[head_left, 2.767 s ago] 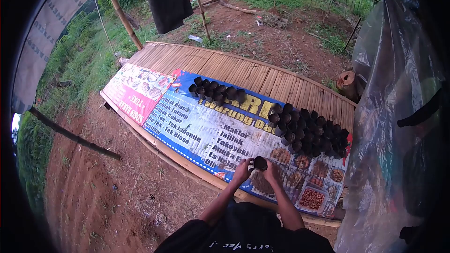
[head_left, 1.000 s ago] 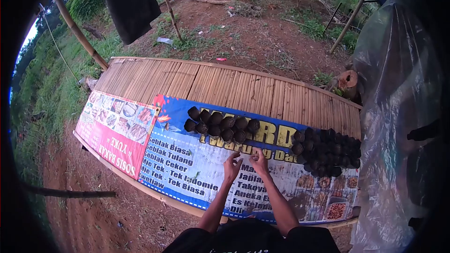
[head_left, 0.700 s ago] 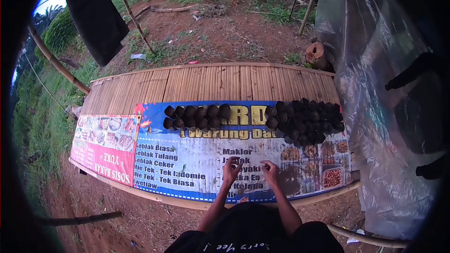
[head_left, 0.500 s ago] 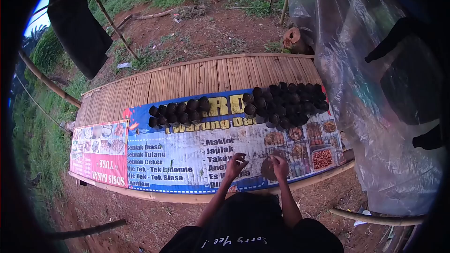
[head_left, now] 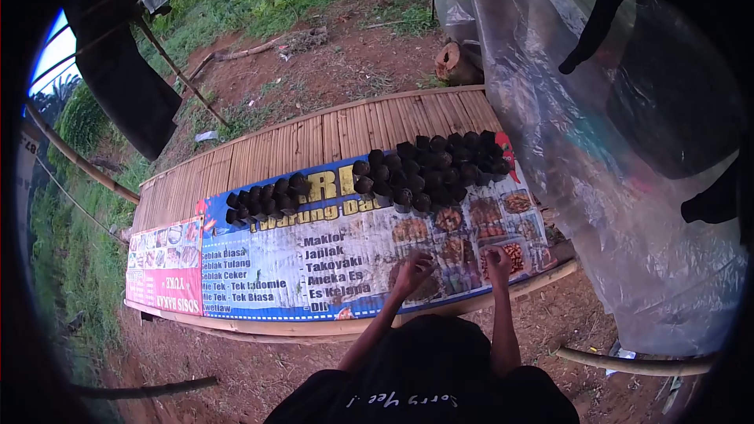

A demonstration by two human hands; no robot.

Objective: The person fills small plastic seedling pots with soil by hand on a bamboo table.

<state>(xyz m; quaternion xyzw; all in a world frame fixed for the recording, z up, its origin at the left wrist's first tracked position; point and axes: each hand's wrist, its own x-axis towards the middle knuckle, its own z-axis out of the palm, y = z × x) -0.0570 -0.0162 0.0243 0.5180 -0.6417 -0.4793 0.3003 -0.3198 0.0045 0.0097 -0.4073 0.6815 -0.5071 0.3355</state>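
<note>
A printed banner lies over a bamboo table. My left hand is above the banner's lower right part, its fingers curled; whether it holds anything is too small to tell. To its right, my right hand is over the food pictures with fingers bent, and its grip is unclear. Between and below the hands lies a brown patch. Farther back stand a large group of dark pots and a smaller group of dark pots to the left, both apart from my hands.
Clear plastic sheeting hangs at the right, with dark cloth in front. A cut log lies behind the table. Bamboo poles and a dark hanging cloth are at the left. A red banner covers the left end.
The view has turned, so the table and pots appear farther left. My hands now appear farther right over the banner, and my right hand has moved off the brown patch.
</note>
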